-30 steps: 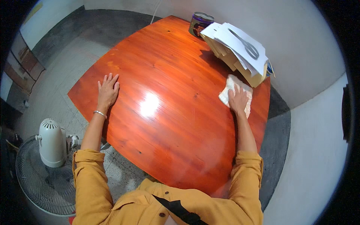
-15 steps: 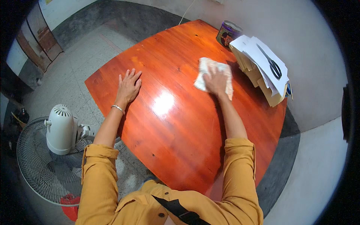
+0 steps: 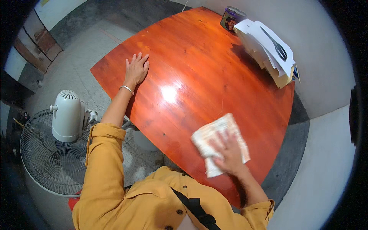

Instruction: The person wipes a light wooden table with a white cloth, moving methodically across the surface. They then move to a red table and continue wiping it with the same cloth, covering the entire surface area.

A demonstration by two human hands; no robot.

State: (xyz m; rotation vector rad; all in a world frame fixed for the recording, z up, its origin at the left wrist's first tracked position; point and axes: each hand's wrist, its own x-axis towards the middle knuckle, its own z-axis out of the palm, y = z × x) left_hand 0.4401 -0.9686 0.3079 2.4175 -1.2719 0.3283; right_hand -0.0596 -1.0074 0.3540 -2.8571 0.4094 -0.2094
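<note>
The big shiny orange-red wooden bench (image 3: 199,76) is filling most of the view, and it is getting wiped. A white standing fan (image 3: 65,119) is sitting on the floor just beside the bench's left edge. A stack of white papers (image 3: 264,50) is lying at the far right corner, with black scissors (image 3: 276,45) resting on top and a small dark tin (image 3: 231,17) standing just behind it.

The white cloth (image 3: 218,142) is lying flat near the close edge of the bench. The right hand (image 3: 229,153) is pressing down on it with fingers spread wide, not gripping it, just pushing. The left hand (image 3: 137,69) is resting open and flat on the bare wood near the left edge, holding nothing. A thin bracelet (image 3: 126,89) is circling that wrist.

The wiping step looks to be under way. The next move probably calls for sliding the cloth over parts not yet reached, while keeping it away from the papers.
</note>
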